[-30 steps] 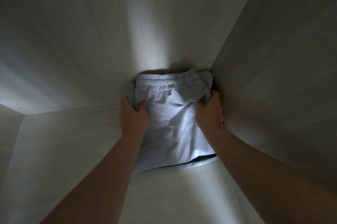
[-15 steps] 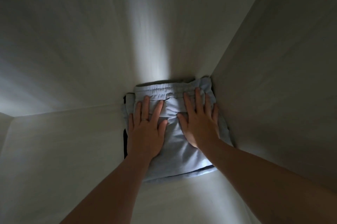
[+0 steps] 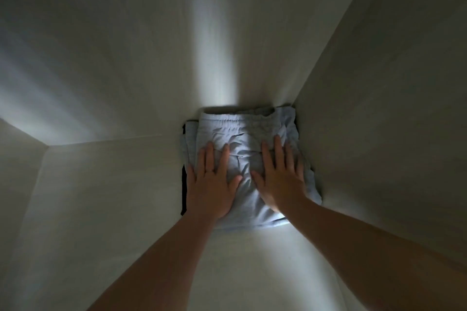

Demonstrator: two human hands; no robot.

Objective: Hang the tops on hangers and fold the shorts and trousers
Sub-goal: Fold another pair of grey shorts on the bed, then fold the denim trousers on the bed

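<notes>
Folded light blue shorts (image 3: 242,131) with an elastic waistband lie on a pale shelf, pushed into the back right corner. They sit on top of a dark folded garment (image 3: 184,189), of which only a thin edge shows on the left. My left hand (image 3: 212,184) lies flat on the left half of the shorts, fingers straight. My right hand (image 3: 280,176) presses flat on the right half, fingers spread toward the waistband.
The shelf floor (image 3: 106,197) stretches pale and bare to the left of the pile. A back wall (image 3: 151,57) rises behind the pile and a side wall (image 3: 379,121) stands tight against its right edge. The light is dim.
My hands let go of the sides of the shorts and now lie flat on top. The pile has settled against the right wall, and the dark garment's edge shows underneath.
</notes>
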